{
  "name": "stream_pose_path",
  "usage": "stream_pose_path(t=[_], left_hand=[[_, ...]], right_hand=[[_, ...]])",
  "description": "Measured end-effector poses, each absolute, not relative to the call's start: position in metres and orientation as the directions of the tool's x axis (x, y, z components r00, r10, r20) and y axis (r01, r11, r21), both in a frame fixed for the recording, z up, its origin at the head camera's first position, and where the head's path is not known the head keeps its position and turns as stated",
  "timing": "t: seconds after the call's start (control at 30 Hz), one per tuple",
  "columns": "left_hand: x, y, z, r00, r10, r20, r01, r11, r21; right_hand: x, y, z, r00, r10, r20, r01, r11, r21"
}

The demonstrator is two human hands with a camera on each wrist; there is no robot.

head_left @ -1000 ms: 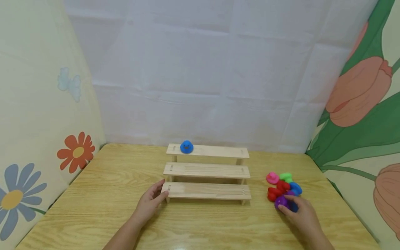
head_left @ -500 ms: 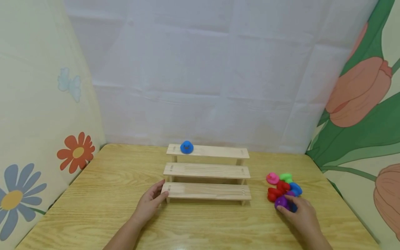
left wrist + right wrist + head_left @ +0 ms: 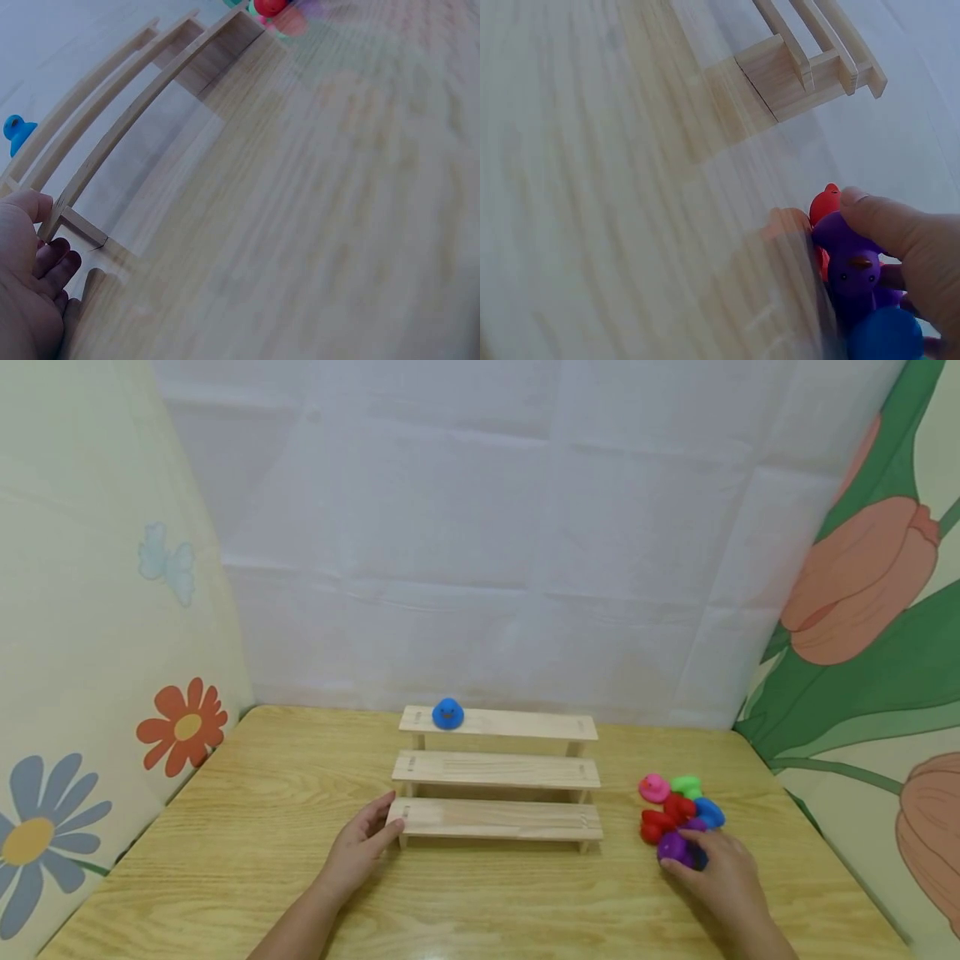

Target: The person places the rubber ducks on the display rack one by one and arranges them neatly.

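Observation:
A three-step wooden stand (image 3: 495,818) stands on the table. My left hand (image 3: 358,850) holds the left end of its lowest step, thumb above and fingers below in the left wrist view. On the top step, near the left end, sits a blue rubber duck (image 3: 447,714). To the right of the stand, my right hand (image 3: 723,877) pinches a purple rubber duck (image 3: 853,274) between thumb and fingers, low at the table. Another blue duck (image 3: 887,334) lies against it, partly covered by the hand in the head view.
Close behind the purple duck lie red ducks (image 3: 657,826), a pink duck (image 3: 655,788), a green duck (image 3: 686,787) and a blue one (image 3: 708,813). A white cloth (image 3: 480,527) hangs behind the table (image 3: 480,902), with flower-printed panels at both sides.
The right hand and the purple duck have shifted very slightly left, and the nearest red duck a little too. My left hand and the stand have stayed where they were.

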State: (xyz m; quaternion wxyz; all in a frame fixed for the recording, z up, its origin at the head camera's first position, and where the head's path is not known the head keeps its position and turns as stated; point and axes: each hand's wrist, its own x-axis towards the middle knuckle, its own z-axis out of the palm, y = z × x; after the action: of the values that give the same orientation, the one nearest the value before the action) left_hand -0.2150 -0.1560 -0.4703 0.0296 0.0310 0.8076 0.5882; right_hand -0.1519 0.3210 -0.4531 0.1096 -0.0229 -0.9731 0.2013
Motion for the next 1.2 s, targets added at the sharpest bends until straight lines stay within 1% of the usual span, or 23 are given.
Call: stream_pose_path(t=[0.1, 0.4, 0.53, 0.7, 0.77, 0.9, 1.0, 1.1, 1.2], left_hand=[[-0.215, -0.156, -0.470, -0.996, 0.084, -0.007, 0.019, 0.306, 0.952], [-0.215, -0.156, -0.470, -0.997, 0.083, -0.009, 0.016, 0.303, 0.953], [-0.214, -0.155, -0.469, -0.997, 0.081, -0.005, 0.020, 0.303, 0.953], [-0.214, -0.155, -0.468, -0.997, 0.078, -0.001, 0.023, 0.306, 0.952], [-0.214, -0.155, -0.468, -0.997, 0.078, -0.002, 0.022, 0.306, 0.952], [-0.214, -0.155, -0.468, -0.997, 0.077, -0.003, 0.020, 0.304, 0.953], [-0.214, -0.156, -0.469, -0.997, 0.075, -0.004, 0.019, 0.302, 0.953], [-0.215, -0.156, -0.470, -0.997, 0.073, -0.008, 0.014, 0.299, 0.954], [-0.215, -0.155, -0.470, -0.997, 0.073, -0.011, 0.011, 0.297, 0.955]], right_hand=[[-0.153, 0.319, -0.452, -0.975, 0.075, 0.211, -0.010, 0.926, -0.376], [-0.158, 0.313, -0.450, -0.978, 0.050, 0.204, -0.028, 0.930, -0.366], [-0.162, 0.310, -0.449, -0.983, 0.061, 0.171, -0.006, 0.931, -0.365], [-0.167, 0.307, -0.449, -0.990, 0.091, 0.110, 0.041, 0.921, -0.388], [-0.168, 0.306, -0.450, -0.989, 0.087, 0.117, 0.033, 0.917, -0.398], [-0.170, 0.305, -0.453, -0.985, 0.047, 0.163, -0.024, 0.912, -0.409], [-0.171, 0.303, -0.454, -0.988, 0.030, 0.152, -0.041, 0.895, -0.445], [-0.172, 0.300, -0.455, -0.993, 0.034, 0.109, -0.024, 0.873, -0.488], [-0.173, 0.298, -0.456, -0.995, 0.040, 0.086, -0.009, 0.864, -0.503]])
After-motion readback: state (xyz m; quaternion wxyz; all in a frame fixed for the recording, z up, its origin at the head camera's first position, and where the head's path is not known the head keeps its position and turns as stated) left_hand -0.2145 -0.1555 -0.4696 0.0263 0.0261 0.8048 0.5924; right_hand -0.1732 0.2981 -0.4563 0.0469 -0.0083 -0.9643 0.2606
